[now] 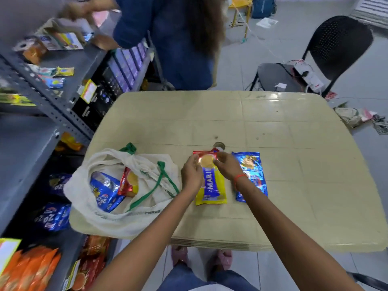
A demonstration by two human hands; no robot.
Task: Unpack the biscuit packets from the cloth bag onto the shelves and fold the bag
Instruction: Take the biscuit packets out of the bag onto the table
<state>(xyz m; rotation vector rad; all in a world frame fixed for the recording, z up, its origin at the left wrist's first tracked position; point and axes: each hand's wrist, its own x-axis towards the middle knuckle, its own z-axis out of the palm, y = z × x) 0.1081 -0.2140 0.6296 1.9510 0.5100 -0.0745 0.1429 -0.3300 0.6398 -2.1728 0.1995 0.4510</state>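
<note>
A white cloth bag (109, 217) with green handles lies open on the beige table (294, 164), at its left front. Inside it I see a blue biscuit packet (105, 192) and a red-and-yellow packet (129, 182). A yellow Marie packet (212, 190) lies flat on the table to the right of the bag. My left hand (192, 172) and my right hand (227, 165) both hold its far end. Just right of it lies a blue packet (253, 173), partly under my right wrist.
Grey metal shelves (54, 106) stand at the left with packets and boxes on several levels. Another person (174, 38) stands beyond the table at the shelves. A black chair (333, 49) is at the far right. Crumpled wrappers (357, 116) lie on the floor.
</note>
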